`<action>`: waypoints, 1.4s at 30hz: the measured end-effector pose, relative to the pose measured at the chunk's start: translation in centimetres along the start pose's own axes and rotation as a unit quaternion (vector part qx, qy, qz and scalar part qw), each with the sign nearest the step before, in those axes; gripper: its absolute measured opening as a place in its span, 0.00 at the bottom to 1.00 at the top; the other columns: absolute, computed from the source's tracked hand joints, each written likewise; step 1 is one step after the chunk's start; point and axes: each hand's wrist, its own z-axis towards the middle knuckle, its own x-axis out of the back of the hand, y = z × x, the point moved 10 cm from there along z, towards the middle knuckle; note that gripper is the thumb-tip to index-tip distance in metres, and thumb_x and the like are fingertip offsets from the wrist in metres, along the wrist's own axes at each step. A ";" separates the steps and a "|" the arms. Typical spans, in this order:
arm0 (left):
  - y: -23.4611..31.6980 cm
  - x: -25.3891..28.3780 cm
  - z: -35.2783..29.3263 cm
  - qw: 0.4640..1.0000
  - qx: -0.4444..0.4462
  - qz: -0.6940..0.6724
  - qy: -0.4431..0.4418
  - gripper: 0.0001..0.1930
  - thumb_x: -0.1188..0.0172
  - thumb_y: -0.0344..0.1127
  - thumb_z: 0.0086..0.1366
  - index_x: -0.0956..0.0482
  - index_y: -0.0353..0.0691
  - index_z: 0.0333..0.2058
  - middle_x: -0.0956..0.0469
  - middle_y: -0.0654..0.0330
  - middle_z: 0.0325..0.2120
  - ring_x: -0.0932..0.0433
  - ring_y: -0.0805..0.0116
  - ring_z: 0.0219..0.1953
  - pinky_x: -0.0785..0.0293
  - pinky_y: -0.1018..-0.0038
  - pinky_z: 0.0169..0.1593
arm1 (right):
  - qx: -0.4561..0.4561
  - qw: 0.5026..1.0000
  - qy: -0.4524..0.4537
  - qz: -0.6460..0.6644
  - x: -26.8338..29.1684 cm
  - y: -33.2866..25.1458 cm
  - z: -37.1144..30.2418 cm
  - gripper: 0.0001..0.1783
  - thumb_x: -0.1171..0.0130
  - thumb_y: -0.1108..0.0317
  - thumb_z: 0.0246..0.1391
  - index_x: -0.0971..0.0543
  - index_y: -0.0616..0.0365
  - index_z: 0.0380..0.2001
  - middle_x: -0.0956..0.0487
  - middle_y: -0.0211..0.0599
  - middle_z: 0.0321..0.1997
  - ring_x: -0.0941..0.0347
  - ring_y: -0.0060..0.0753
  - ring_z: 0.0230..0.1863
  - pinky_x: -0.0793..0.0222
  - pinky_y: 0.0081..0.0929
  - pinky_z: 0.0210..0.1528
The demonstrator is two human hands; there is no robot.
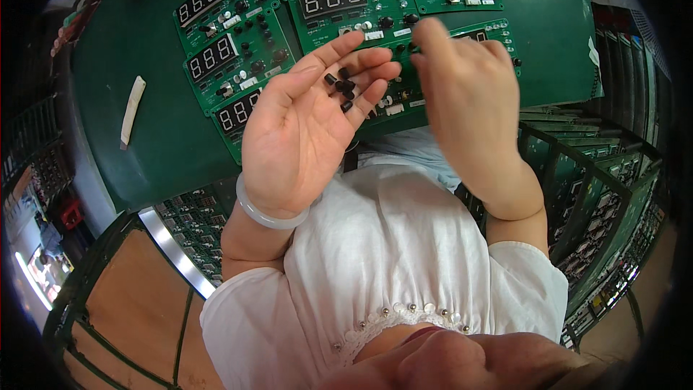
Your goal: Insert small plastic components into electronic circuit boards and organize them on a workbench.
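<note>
My left hand [294,130] is turned palm up and cupped, holding several small black cylindrical caps [345,87] near the base of its fingers. To its right, my right hand [471,94] is raised over a green circuit board [499,30], its fingers bent together in a pinch. The fingertips are blurred and partly hidden, so I cannot make out what is between them. Beyond my left fingertips lies another circuit board [377,1] with a three-digit display [333,0] and black knobs. A board with a similar display [238,112] is partly covered by my left hand.
More boards [254,47] lie close together across the green table [173,137]. A pale strip [132,112] rests on the table's left side. Racks filled with circuit boards stand at the right [588,195] and lower left [189,227].
</note>
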 end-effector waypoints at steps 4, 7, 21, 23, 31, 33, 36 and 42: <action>-0.8 -0.6 0.0 1.000 0.009 0.013 0.013 0.30 0.61 0.39 0.69 0.48 0.23 0.64 0.36 0.40 0.58 0.35 0.50 0.62 0.42 0.60 0.68 | -0.017 0.970 0.162 0.180 3.0 2.2 -0.4 0.12 0.37 0.76 0.41 0.24 0.53 0.32 0.25 0.33 0.25 0.27 0.40 0.29 0.36 0.34 0.34; -1.5 -0.6 0.1 1.000 0.024 -0.002 0.004 0.26 0.62 0.39 0.70 0.41 0.29 0.61 0.34 0.43 0.59 0.33 0.56 0.58 0.40 0.63 0.65 | 0.074 0.947 0.122 0.288 3.9 0.2 -0.5 0.12 0.34 0.81 0.40 0.19 0.58 0.32 0.23 0.35 0.29 0.27 0.36 0.31 0.31 0.29 0.37; -3.8 -0.1 0.3 0.997 0.060 0.037 -0.009 0.21 0.63 0.28 0.71 0.36 0.31 0.61 0.28 0.56 0.52 0.28 0.67 0.53 0.35 0.65 0.63 | 0.138 0.953 0.066 0.263 2.0 -1.0 -1.6 0.17 0.35 0.79 0.31 0.19 0.60 0.32 0.21 0.34 0.34 0.26 0.39 0.36 0.27 0.31 0.36; -3.8 -0.3 0.4 0.997 0.057 0.040 -0.026 0.21 0.64 0.28 0.72 0.36 0.31 0.60 0.28 0.56 0.53 0.28 0.67 0.53 0.34 0.66 0.63 | 0.135 0.952 0.070 0.264 2.5 -1.1 -1.5 0.18 0.35 0.80 0.31 0.18 0.60 0.33 0.22 0.35 0.35 0.26 0.39 0.36 0.27 0.30 0.36; -3.5 -0.7 0.5 0.996 0.035 0.069 -0.043 0.20 0.63 0.30 0.74 0.35 0.31 0.60 0.28 0.55 0.53 0.28 0.68 0.55 0.34 0.66 0.63 | 0.158 0.952 0.055 0.258 1.7 -1.2 -1.4 0.23 0.36 0.80 0.32 0.18 0.62 0.39 0.22 0.36 0.36 0.27 0.39 0.34 0.27 0.30 0.36; -3.4 -0.7 0.6 0.997 0.036 0.065 -0.039 0.19 0.62 0.30 0.73 0.35 0.31 0.59 0.28 0.55 0.53 0.28 0.67 0.55 0.34 0.66 0.63 | 0.160 0.948 0.064 0.266 2.0 -1.3 -1.4 0.20 0.36 0.80 0.35 0.19 0.63 0.38 0.22 0.37 0.35 0.27 0.40 0.34 0.28 0.31 0.35; -3.4 -0.6 0.5 0.997 0.034 0.052 -0.048 0.19 0.62 0.30 0.73 0.34 0.30 0.59 0.28 0.54 0.52 0.29 0.66 0.56 0.34 0.65 0.64 | 0.140 0.942 0.070 0.298 2.5 -1.0 -1.0 0.15 0.37 0.81 0.39 0.21 0.63 0.35 0.23 0.38 0.34 0.28 0.40 0.34 0.29 0.32 0.34; -3.8 -0.9 0.4 0.993 0.049 0.098 -0.042 0.18 0.62 0.29 0.74 0.33 0.29 0.57 0.28 0.53 0.52 0.28 0.66 0.55 0.32 0.66 0.63 | 0.143 0.953 0.028 0.264 2.2 -1.0 -0.9 0.10 0.40 0.81 0.45 0.26 0.63 0.33 0.26 0.39 0.30 0.31 0.42 0.33 0.31 0.34 0.36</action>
